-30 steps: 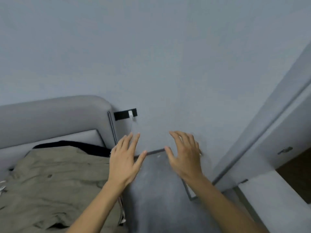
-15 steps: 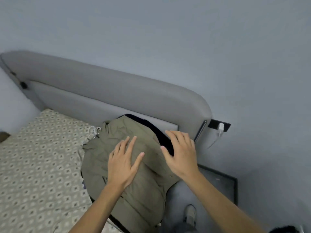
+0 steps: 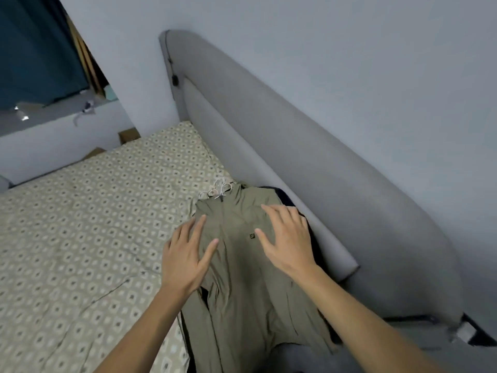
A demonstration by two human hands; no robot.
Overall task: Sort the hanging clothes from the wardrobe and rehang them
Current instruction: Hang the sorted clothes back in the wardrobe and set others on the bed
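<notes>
An olive-green zip jacket (image 3: 239, 286) lies flat on the bed beside the headboard, on top of a dark garment (image 3: 285, 195) that shows at its edges. White hanger hooks (image 3: 217, 188) stick out past its collar. My left hand (image 3: 187, 254) hovers over the jacket's left shoulder with fingers spread and straight. My right hand (image 3: 287, 238) is over the jacket's right chest near a small logo, fingers also spread. Neither hand holds anything.
The bed (image 3: 80, 224) has a patterned beige cover stretching left. A grey padded headboard (image 3: 309, 146) runs along the wall on the right. A window with a dark teal curtain (image 3: 35, 49) is at the upper left. A bedside surface (image 3: 470, 335) is at the lower right.
The view has swung left from the wall and door onto the bed. Both hands, still open and spread, now sit over the olive jacket's chest.
</notes>
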